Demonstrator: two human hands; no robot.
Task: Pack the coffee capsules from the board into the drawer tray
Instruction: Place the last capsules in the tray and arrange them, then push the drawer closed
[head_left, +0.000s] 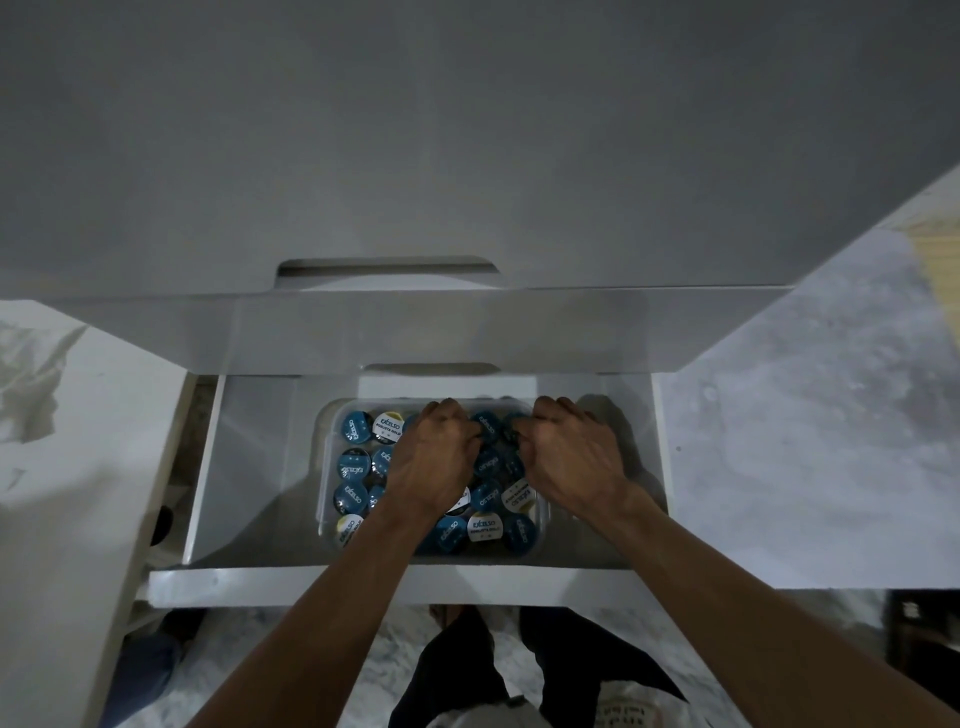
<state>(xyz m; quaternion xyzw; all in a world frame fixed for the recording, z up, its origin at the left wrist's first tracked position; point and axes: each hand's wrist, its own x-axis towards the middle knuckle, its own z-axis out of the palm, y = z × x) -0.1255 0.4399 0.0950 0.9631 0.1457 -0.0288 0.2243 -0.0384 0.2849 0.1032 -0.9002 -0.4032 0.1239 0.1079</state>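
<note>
legs: my dark trousers (457, 670) and the pale speckled floor (270, 675) were below my forearms, nearest me.
drawer front: white drawer (249, 584) was pulled out, its front lip crossing under both forearms.
tray: clear plastic tray (328, 470) sat inside the drawer, right under both my hands; its left wall was just left of my left hand.
capsules: coffee capsules (351, 498) filled the tray in rows, lids up, touching each other; some lay tilted or overlapping in the middle between my hands.
capsule look: mostly blue foil lids with white lettering, a few white-and-yellow lids; the print read at different angles, so not aligned. Round, flat-topped, small, should slide easily against each other.
left hand: left hand (434, 457) was knuckles up, fingers curled down into the capsules mid-tray; gripping one or just pressing, I could not tell.
right hand: right hand (569, 452) was the same on the tray's right side, fingers curled into the pile, fingertips hidden; could not tell what it held.
progress: I judged the task near done, tray looked about full. No board showed, so I could not say if any capsules were left outside.
left to do: probably settle the tilted middle ones flat.
beyond hands: another white drawer front (467, 332) with a cut-out handle lay just past my knuckles, grey cabinet face further up.
sides: pale marbled countertop (810, 415) well right of my right hand, white surface left of my left.
</note>
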